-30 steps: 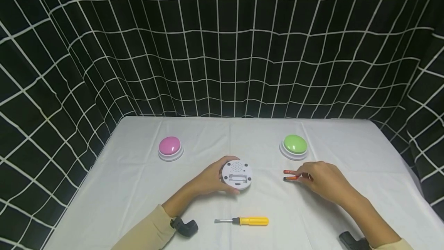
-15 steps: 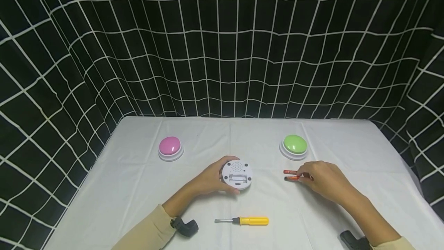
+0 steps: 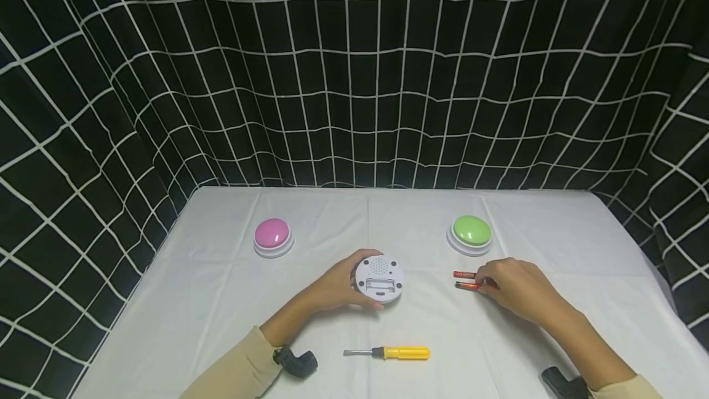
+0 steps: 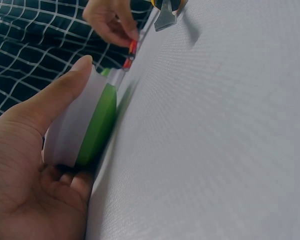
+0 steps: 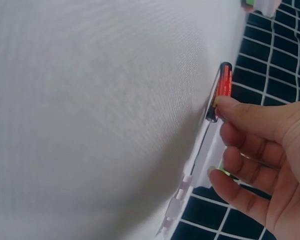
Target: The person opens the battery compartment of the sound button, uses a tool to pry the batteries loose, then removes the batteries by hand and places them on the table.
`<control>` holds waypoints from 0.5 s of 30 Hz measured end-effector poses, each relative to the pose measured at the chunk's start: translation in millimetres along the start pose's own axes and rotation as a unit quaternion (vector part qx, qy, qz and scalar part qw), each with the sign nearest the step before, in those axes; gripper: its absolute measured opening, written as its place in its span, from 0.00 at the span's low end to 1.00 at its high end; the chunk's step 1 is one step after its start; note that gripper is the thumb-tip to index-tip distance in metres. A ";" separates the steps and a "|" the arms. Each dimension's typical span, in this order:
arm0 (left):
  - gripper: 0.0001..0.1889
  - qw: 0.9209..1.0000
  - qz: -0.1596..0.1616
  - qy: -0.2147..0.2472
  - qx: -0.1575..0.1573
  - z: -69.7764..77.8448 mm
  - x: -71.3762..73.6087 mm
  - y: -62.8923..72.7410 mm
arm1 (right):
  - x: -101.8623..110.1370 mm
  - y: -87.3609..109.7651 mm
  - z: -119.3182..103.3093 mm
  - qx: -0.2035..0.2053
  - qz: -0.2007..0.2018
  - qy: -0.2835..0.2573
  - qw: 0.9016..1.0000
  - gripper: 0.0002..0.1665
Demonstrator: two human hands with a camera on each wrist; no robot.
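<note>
Thumb and finger of the right hand (image 3: 515, 285) pinch the near red battery (image 3: 466, 286); I cannot tell if they hold the far red battery (image 3: 464, 274), just beside it, too. The left hand (image 3: 339, 286) holds a round push button (image 3: 380, 271) upside down, its green top (image 4: 98, 131) facing down and its battery slot (image 3: 380, 285) facing up. That button is near the middle, left of the batteries. To do this well, I think, the right hand should squeeze softly so the battery does not roll or slip, and the left hand should hold the button still. A yellow screwdriver (image 3: 406, 353) lies nearer.
</note>
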State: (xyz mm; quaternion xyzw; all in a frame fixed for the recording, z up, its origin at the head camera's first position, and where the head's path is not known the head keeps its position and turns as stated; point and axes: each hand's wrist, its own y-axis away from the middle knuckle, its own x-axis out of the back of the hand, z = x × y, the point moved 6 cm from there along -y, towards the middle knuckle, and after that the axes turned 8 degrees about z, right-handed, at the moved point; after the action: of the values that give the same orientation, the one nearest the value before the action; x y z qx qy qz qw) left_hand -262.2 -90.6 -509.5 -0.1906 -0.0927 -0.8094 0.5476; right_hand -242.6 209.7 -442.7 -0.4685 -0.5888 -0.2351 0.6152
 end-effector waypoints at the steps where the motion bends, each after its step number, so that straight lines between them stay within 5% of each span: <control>1: 0.54 1.000 0.001 0.001 0.001 -0.1 0.1 0.1 | -0.6 -0.1 0.2 0.001 0.000 0.000 1.000 0.08; 15: 0.54 1.000 0.001 0.000 -0.006 1.4 0.7 0.1 | -3.9 -1.2 -3.1 -0.009 -0.009 0.003 1.000 0.08</control>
State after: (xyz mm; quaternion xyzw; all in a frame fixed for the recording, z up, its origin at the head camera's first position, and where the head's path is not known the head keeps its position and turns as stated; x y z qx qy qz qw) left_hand -262.0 -90.7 -507.9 -0.1934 -0.0878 -0.8097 0.5470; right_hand -242.8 205.5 -445.6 -0.4677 -0.5890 -0.2477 0.6108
